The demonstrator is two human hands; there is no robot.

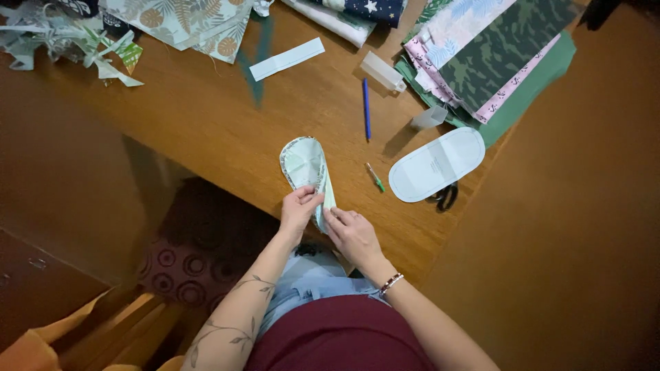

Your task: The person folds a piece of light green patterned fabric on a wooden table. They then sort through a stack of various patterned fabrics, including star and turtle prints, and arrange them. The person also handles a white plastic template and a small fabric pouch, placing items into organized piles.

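Observation:
A pale green sole-shaped fabric piece (303, 163) lies on the wooden table (206, 124) near its front edge. My left hand (298, 208) pinches its near end from the left. My right hand (351, 233) grips the same near end from the right, fingers curled on the fabric edge. A bracelet sits on my right wrist. The far rounded end of the piece rests flat on the table.
A white oval paper pattern (436, 165) lies to the right, over black scissors (446, 196). A blue pen (366, 108), a small green-tipped tool (375, 176), a white paper strip (287, 59), fabric scraps (75, 41) and stacked printed fabrics (495, 55) lie farther back.

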